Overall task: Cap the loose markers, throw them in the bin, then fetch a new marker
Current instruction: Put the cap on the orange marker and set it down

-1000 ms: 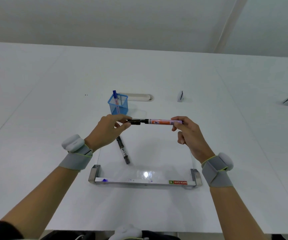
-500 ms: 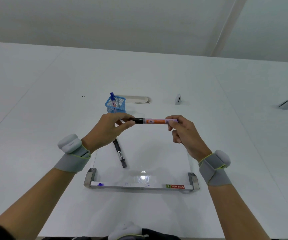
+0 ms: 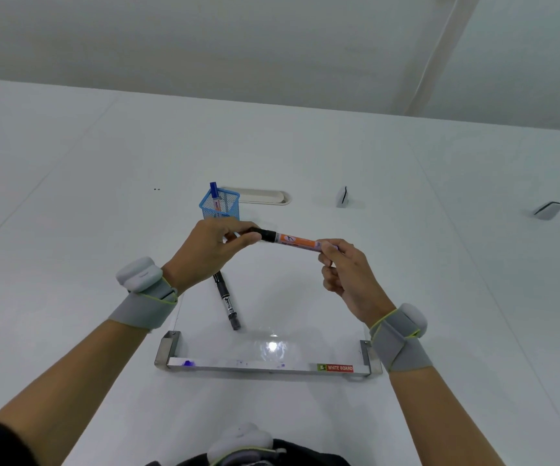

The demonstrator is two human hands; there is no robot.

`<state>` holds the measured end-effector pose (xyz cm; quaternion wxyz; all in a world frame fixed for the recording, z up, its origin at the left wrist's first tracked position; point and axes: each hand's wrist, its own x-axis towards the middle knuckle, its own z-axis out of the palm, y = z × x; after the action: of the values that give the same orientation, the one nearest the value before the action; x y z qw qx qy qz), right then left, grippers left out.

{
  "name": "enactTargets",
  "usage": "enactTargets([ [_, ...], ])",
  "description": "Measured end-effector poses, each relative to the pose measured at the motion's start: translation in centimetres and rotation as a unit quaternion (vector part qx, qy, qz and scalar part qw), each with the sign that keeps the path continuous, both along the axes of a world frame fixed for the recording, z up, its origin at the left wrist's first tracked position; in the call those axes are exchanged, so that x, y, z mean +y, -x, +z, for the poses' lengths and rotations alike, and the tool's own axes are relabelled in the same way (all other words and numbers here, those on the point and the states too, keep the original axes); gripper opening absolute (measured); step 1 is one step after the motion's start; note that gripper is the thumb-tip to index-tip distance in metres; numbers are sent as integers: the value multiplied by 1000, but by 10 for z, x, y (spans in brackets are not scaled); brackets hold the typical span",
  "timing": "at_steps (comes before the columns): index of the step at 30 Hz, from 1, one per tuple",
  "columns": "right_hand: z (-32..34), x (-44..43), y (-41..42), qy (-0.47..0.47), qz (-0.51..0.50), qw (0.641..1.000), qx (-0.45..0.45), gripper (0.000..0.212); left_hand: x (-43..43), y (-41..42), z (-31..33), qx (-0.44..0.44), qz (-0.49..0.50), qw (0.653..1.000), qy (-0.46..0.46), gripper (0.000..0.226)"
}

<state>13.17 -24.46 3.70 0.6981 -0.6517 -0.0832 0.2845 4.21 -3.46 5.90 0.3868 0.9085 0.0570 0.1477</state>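
I hold an orange-labelled marker [image 3: 297, 242] level above the table between both hands. My left hand [image 3: 209, 252] pinches its black cap [image 3: 266, 235], which sits on the marker's left end. My right hand [image 3: 349, 274] grips the purple right end. A black marker [image 3: 227, 304] lies on a small whiteboard [image 3: 271, 363] below my left hand, its upper end hidden by the hand. A blue mesh pen cup [image 3: 220, 205] stands behind, with a blue-capped marker [image 3: 214, 193] upright in it. No bin is in view.
The white table [image 3: 70, 230] stretches wide on all sides. A flat oval cable cover [image 3: 265, 197] lies behind the cup. Two small raised flaps [image 3: 342, 197] [image 3: 547, 210] stand at the back right.
The black cap has been pushed onto the marker's tip; the gap seen a second ago has closed. Both hands sit slightly closer together, and the marker now tilts down to the right.
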Motion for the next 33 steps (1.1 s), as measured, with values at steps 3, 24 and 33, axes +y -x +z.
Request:
enactTargets([
  [3,0,-2,-1,39,21,999,-17,17,1,2,-1,11,-2,1000,0,24],
  [24,-19,-4,20,335,59,845,-412,19,0,14,-33,64,32,997,17,33],
  [33,-49,-19,17,382,91,855,-338,22,6,22,-67,102,51,990,81,38],
])
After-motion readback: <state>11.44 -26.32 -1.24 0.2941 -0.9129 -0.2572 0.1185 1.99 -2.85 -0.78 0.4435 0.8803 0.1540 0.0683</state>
